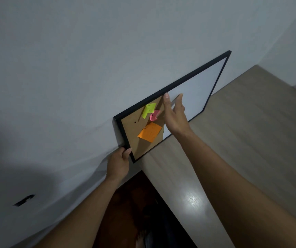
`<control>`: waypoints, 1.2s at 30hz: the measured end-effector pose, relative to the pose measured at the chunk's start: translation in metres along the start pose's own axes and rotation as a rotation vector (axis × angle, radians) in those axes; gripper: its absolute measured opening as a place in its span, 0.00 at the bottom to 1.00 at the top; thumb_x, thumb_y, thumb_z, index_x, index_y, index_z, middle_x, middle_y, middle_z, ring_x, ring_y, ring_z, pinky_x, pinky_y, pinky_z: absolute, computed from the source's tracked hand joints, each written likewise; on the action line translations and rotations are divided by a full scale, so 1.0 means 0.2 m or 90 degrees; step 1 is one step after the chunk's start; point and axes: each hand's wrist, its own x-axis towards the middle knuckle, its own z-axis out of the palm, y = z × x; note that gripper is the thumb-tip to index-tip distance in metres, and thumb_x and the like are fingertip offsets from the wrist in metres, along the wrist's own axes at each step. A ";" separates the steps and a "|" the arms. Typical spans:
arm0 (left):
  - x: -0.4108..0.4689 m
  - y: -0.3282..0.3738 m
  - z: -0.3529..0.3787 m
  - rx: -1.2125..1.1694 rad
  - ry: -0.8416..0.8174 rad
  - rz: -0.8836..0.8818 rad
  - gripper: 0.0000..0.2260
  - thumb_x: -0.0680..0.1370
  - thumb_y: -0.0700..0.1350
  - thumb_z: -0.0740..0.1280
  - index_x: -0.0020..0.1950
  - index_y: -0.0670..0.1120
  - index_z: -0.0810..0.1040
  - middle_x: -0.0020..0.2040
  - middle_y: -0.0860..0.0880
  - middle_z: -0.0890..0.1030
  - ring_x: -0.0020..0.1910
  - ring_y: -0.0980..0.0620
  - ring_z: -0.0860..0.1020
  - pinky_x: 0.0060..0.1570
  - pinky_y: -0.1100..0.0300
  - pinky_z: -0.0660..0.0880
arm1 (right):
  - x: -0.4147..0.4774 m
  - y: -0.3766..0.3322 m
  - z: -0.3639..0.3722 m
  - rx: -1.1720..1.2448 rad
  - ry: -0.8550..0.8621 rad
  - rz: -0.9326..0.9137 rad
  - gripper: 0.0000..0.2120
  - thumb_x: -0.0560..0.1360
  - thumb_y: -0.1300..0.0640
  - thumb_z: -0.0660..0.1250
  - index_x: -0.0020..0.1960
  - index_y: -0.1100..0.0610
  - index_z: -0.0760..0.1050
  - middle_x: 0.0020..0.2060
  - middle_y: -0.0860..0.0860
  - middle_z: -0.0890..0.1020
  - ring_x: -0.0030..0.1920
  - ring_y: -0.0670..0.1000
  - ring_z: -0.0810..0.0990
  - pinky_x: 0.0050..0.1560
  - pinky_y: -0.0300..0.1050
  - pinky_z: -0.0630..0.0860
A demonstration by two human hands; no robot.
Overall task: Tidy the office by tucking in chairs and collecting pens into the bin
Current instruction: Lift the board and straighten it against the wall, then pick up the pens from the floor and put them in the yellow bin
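So there's a light wood-grain desk top (242, 140) pushed up against the pale grey wall (72, 68) — pretty bare, with a bright glare spot on it near the front. The only thing standing on it is a black-framed combo board (192, 76), half cork, half whiteboard — its bottom edge sits on the desk at the back, tilted against the wall.

Framed board (193, 90) stands on table (251, 140), leaning against wall (72, 68) behind it. Three paper notes (149, 131) pinned on board's left section. Left hand (118, 164) at board's lower left corner; right hand (175, 114) over board's middle.
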 end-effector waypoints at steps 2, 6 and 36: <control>0.00 0.01 -0.02 0.029 -0.010 0.002 0.22 0.87 0.54 0.62 0.36 0.44 0.69 0.33 0.40 0.72 0.33 0.49 0.70 0.33 0.54 0.64 | -0.02 0.00 -0.01 -0.001 -0.014 0.008 0.47 0.78 0.22 0.50 0.85 0.44 0.35 0.86 0.52 0.43 0.86 0.57 0.49 0.83 0.65 0.55; -0.03 0.01 -0.04 0.089 -0.104 -0.105 0.28 0.86 0.63 0.54 0.40 0.42 0.73 0.38 0.42 0.77 0.39 0.44 0.76 0.40 0.53 0.67 | -0.09 0.05 -0.07 -0.016 -0.017 0.018 0.45 0.79 0.24 0.52 0.86 0.46 0.41 0.86 0.50 0.47 0.86 0.54 0.49 0.82 0.59 0.53; -1.64 0.60 0.48 0.181 -0.568 0.321 0.09 0.86 0.48 0.65 0.58 0.52 0.85 0.61 0.47 0.87 0.60 0.45 0.85 0.55 0.57 0.78 | -2.44 0.93 -1.05 -0.091 0.227 0.182 0.17 0.84 0.48 0.66 0.67 0.56 0.82 0.64 0.50 0.85 0.66 0.49 0.81 0.63 0.40 0.72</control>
